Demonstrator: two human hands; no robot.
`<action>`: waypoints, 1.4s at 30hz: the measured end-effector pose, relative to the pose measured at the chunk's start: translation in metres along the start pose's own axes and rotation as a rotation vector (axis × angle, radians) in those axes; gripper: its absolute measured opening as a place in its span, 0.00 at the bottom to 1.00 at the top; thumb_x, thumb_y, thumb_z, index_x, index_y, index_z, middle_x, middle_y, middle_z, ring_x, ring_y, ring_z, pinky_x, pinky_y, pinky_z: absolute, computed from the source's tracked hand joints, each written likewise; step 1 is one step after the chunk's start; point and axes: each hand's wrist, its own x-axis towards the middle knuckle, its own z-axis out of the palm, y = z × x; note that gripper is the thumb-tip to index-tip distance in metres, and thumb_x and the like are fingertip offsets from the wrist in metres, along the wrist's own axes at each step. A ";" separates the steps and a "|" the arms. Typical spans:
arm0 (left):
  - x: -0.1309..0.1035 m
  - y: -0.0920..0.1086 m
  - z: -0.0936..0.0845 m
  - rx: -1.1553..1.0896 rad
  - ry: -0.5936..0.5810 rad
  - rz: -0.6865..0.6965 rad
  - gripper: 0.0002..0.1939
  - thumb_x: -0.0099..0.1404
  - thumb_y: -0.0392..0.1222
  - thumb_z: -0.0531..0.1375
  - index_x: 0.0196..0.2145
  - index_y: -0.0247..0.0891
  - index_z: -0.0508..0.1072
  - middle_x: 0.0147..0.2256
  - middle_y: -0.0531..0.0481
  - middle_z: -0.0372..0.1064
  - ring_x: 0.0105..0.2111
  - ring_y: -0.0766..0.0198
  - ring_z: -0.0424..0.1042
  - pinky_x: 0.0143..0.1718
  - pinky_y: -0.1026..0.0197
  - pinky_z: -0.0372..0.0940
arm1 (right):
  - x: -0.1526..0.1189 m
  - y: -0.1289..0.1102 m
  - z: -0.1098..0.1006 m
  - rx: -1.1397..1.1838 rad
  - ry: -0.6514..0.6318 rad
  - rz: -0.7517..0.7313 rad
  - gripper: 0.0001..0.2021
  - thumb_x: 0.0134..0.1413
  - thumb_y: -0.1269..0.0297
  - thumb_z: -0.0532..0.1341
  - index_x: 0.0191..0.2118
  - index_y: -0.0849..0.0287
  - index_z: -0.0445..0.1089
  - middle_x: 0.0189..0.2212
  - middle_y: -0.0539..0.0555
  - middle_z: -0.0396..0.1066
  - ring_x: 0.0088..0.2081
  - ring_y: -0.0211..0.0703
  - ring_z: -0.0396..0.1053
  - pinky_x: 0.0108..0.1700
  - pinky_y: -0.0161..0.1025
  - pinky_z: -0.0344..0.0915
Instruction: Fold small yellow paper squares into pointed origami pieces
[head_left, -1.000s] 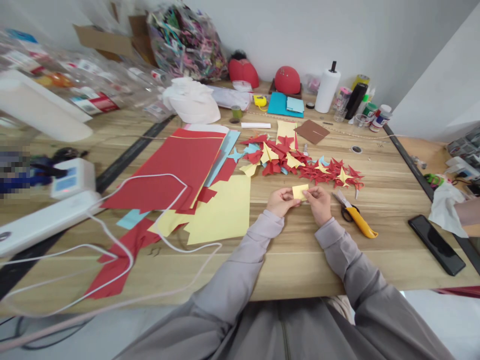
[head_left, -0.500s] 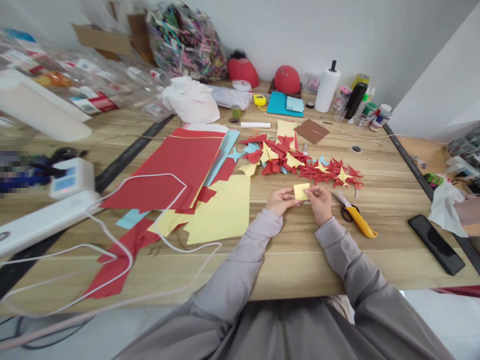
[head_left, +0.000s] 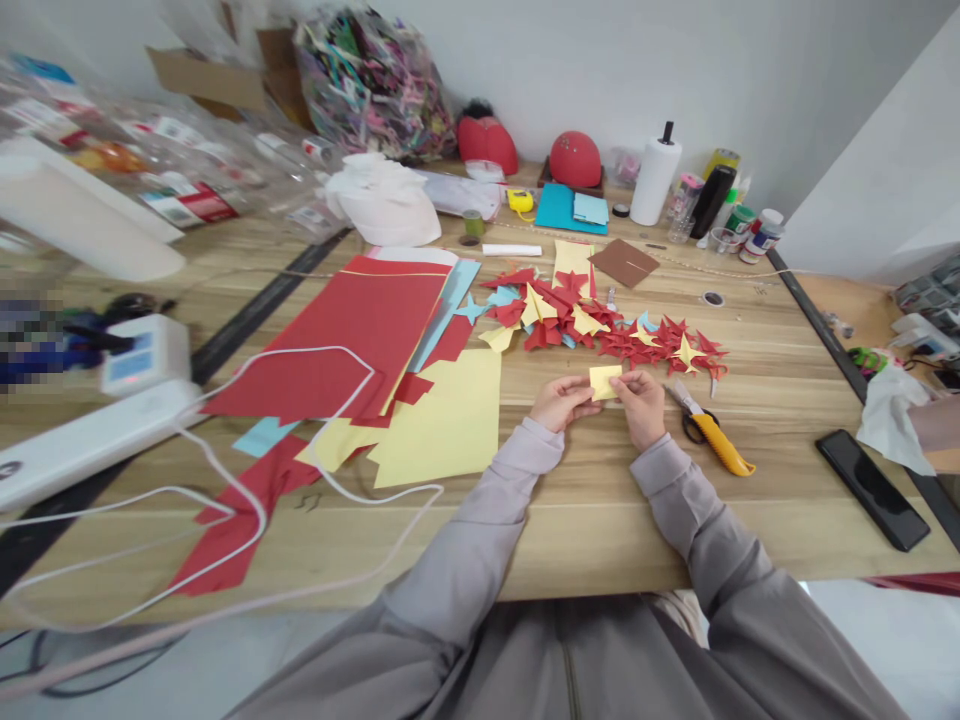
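2 sides of the small yellow paper point(head_left: 604, 381) sit pinched in my left hand point(head_left: 559, 402) and right hand point(head_left: 643, 408), just right of the frame's centre, probably to keep it flat and steady.

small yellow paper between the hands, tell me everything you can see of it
The small yellow paper is pale, plain and roughly square, with straight edges; whether it is folded cannot be told. The left hand grips it at its lower left, and fingers of the right hand cover part of its right side. It is just on the near side of the pile of folded paper stars.
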 end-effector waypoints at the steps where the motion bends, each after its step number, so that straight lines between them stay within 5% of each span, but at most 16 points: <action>1: 0.000 0.000 0.000 0.007 -0.003 -0.004 0.16 0.42 0.31 0.68 0.31 0.29 0.71 0.22 0.49 0.72 0.22 0.66 0.72 0.31 0.58 0.70 | 0.000 0.000 0.000 0.003 -0.001 -0.001 0.13 0.36 0.59 0.67 0.25 0.59 0.64 0.18 0.45 0.67 0.20 0.32 0.61 0.22 0.31 0.59; 18: 0.000 0.000 -0.006 0.073 -0.084 -0.016 0.23 0.37 0.30 0.69 0.34 0.28 0.69 0.22 0.48 0.72 0.22 0.63 0.73 0.28 0.60 0.69 | 0.000 -0.001 -0.001 0.003 -0.036 0.015 0.13 0.36 0.59 0.67 0.26 0.59 0.64 0.19 0.45 0.67 0.20 0.32 0.62 0.22 0.31 0.59; 33: 0.000 -0.007 -0.001 0.260 -0.057 0.315 0.22 0.40 0.32 0.65 0.36 0.31 0.67 0.19 0.55 0.69 0.19 0.69 0.68 0.21 0.66 0.63 | -0.001 -0.002 0.000 -0.034 -0.006 0.025 0.13 0.37 0.59 0.66 0.26 0.59 0.64 0.19 0.46 0.68 0.21 0.33 0.63 0.22 0.31 0.60; 42: -0.001 -0.004 0.000 0.251 -0.052 0.277 0.22 0.40 0.32 0.66 0.36 0.30 0.67 0.19 0.54 0.69 0.20 0.68 0.69 0.23 0.66 0.65 | -0.002 -0.004 0.001 0.004 0.000 0.024 0.16 0.36 0.59 0.66 0.30 0.58 0.60 0.19 0.44 0.67 0.20 0.33 0.63 0.22 0.30 0.60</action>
